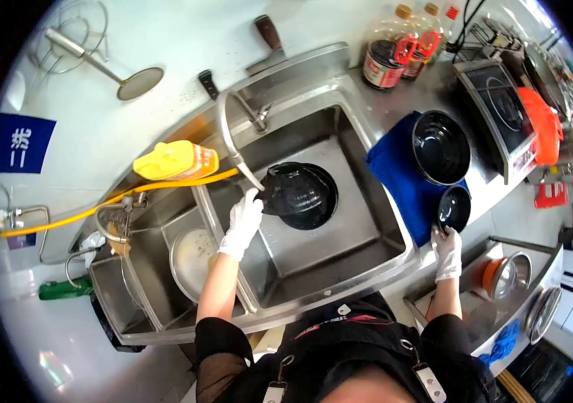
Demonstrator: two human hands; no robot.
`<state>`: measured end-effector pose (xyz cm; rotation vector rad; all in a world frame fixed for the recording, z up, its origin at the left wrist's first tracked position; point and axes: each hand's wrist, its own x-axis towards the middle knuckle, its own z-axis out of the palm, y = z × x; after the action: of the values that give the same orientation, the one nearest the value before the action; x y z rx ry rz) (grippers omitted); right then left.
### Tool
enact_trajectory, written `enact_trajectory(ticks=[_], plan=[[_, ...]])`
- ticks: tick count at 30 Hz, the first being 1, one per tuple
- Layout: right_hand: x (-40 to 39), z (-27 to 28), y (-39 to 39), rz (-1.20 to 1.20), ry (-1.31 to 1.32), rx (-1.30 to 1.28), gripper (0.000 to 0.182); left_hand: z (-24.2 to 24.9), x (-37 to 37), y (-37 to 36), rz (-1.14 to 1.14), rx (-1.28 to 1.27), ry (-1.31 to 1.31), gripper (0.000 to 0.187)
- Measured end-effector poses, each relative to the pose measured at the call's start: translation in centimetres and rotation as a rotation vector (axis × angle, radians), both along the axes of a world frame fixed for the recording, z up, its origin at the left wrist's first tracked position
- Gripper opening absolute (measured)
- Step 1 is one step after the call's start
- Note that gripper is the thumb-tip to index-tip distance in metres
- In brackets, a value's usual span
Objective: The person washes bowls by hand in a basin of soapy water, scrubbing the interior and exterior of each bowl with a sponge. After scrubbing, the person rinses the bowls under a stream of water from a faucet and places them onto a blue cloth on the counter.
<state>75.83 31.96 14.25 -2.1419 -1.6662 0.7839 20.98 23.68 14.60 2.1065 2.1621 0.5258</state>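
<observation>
My left hand (246,220), in a white glove, grips a ribbed black bowl (292,188) by its edge under the tap (226,134). The bowl is tilted, its outside facing up. Below it, another black bowl (320,218) rests in the sink basin (354,248), partly hidden. To the right, my gloved right hand (446,252) is closed on the near rim of a small black bowl (454,207), which is at the blue cloth (401,185). Just beyond that sits a larger black bowl (441,148). Some fingertips of both hands are hidden.
A yellow jug (175,161) and a yellow hose (112,201) lie along the sink's left back. The left basin holds a round pan (192,258). Sauce bottles (387,57) and an induction cooker (498,111) stand at the back right. Metal bowls (509,277) are at lower right.
</observation>
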Motion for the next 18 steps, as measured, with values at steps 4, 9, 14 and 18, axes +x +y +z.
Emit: enact_trajectory(ticks=[4, 9, 14, 18], plan=[[5.7, -6.9, 0.9, -0.148, 0.297, -0.024, 0.023, 1.7, -0.5, -1.6, 0.149, 0.061, -0.147, 0.032], [2.0, -4.4, 2.8, -0.951, 1.138, -0.132, 0.051, 1.4, -2.3, -2.6, 0.128, 0.118, -0.082, 0.036], [3.3, -0.8, 1.0, -0.957, 0.94, -0.043, 0.081, 3.7, -2.3, -4.0, 0.278, 0.115, -0.168, 0.035], [2.5, 3.5, 0.0, -0.704, 0.477, 0.642, 0.042, 3.1, -2.9, -4.7, 0.321, 0.127, -0.193, 0.034]])
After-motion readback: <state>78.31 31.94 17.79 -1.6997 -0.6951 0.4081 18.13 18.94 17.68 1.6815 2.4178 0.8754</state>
